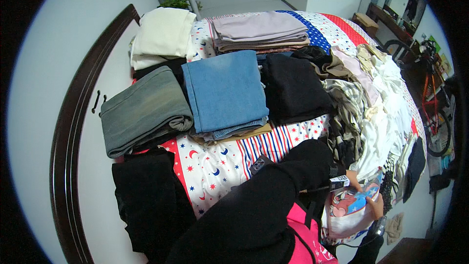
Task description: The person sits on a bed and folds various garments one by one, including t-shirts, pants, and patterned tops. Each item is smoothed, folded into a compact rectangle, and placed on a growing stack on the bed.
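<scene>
Printed garment (348, 210) sits between both hands. Left fingers (356, 184) bent onto its upper edge, right fingers (375, 205) curled on its right edge; both have hold of cloth, exact finger gap can't be told. Just beyond fingers: loose white clothes (383, 117), heaped on bed (212, 171). Well left of fingers: black cloth (149, 195). Farther out, left and ahead of fingers: black folded clothes (295, 88), blue jeans (224, 88), grey jeans (144, 110). Farthest from fingers: lilac folded stack (259, 27), white folded clothes (163, 32).
</scene>
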The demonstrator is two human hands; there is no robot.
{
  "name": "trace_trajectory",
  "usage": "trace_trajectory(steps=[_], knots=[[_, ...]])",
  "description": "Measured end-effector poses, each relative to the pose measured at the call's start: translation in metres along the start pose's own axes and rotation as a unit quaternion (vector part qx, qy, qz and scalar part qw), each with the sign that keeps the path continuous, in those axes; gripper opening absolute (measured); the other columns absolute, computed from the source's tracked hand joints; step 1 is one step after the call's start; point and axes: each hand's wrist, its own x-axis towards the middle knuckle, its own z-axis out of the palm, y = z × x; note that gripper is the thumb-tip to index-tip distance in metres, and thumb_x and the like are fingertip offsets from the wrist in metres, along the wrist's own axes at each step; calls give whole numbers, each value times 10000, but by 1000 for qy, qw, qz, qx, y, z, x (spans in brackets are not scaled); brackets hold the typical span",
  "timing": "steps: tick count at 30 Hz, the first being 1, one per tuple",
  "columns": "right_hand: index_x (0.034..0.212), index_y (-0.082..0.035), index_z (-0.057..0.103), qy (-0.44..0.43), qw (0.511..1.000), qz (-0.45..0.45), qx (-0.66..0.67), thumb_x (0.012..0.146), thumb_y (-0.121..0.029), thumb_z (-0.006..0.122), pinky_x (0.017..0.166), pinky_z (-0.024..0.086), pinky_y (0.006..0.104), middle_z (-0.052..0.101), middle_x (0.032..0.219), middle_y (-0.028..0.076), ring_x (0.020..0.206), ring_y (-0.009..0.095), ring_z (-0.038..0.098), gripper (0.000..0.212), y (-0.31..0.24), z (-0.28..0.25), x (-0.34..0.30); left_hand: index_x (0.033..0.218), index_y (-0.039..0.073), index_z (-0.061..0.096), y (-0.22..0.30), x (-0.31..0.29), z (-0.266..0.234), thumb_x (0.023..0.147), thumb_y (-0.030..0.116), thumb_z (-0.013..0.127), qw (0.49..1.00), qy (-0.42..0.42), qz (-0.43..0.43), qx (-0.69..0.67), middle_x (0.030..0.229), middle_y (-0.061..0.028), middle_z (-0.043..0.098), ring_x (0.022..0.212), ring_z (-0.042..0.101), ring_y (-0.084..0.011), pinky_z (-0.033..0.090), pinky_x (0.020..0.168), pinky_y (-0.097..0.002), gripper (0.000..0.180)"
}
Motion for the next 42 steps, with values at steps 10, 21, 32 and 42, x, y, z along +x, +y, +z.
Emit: trace_trajectory(steps=[10,21,32,42], knots=[[994,-25,595,192,951,-72,-233,614,-103,745,792,417,392,615,879,114,817,298,561,416,-89,23,-140,1236,-53,415,20,-51,34,598,352,796,972,-14,226,69,1117,-212,580,1024,564,-264,423,910,-322,846],[1077,-36,507,121,936,-168,-284,585,-265,786,939,380,431,542,1204,147,1075,354,507,610,-173,52,-230,1238,14,452,68,-108,16,775,3,609,874,-463,73,-129,1127,-55,564,985,550,-124,447,875,-272,489],[1334,-42,394,-37,942,-169,-287,592,-431,775,1092,168,520,195,1463,236,1329,417,242,920,-169,53,-221,1187,15,519,53,-95,15,762,21,657,826,-561,5,-45,1058,-31,612,921,551,-108,443,829,-253,447],[1048,-54,655,-206,973,92,40,614,-325,800,869,452,334,663,1033,138,954,243,633,532,-181,62,-223,1082,8,538,30,-81,35,759,10,645,818,-543,-9,-190,996,-20,617,878,557,-95,462,769,-254,341]])
